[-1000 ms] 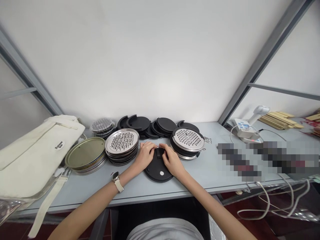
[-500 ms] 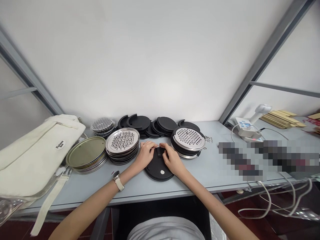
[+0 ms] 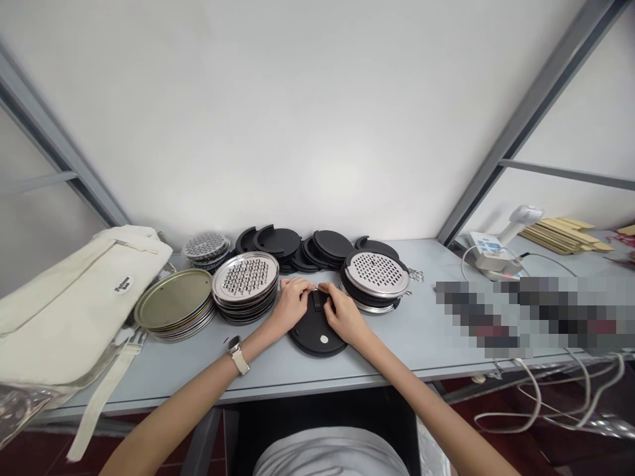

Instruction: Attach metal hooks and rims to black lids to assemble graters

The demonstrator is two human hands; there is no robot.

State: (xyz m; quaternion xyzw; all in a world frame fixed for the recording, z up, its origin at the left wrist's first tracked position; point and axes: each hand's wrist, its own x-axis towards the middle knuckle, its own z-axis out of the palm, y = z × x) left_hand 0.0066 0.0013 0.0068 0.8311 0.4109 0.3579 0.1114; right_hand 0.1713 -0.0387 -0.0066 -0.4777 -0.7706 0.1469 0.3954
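Between my hands a round black disc (image 3: 317, 334) lies flat on the grey table, with a white dot near its front edge and a short raised dark strip near its far edge. My left hand (image 3: 292, 301) is closed at the disc's far left rim. From the right, my right hand (image 3: 342, 311) curls over the far rim too, so both sets of fingertips nearly meet there. A tiny shiny bit shows between the fingertips, too small to name. Close by stand a stack of metal grater plates (image 3: 245, 277) on the left and grater plates in black holders (image 3: 377, 272) on the right.
Black round holders (image 3: 333, 244) lie heaped along the wall. Olive and metal discs (image 3: 173, 301) are stacked at left, beside a cream bag (image 3: 74, 297). At right are a white scanner on a stand (image 3: 516, 228), flat tan pieces (image 3: 563, 235), cables and a blurred-out patch.
The view has shifted very slightly. Both hands stay at the far rim of the black disc, with no clear movement of any object.
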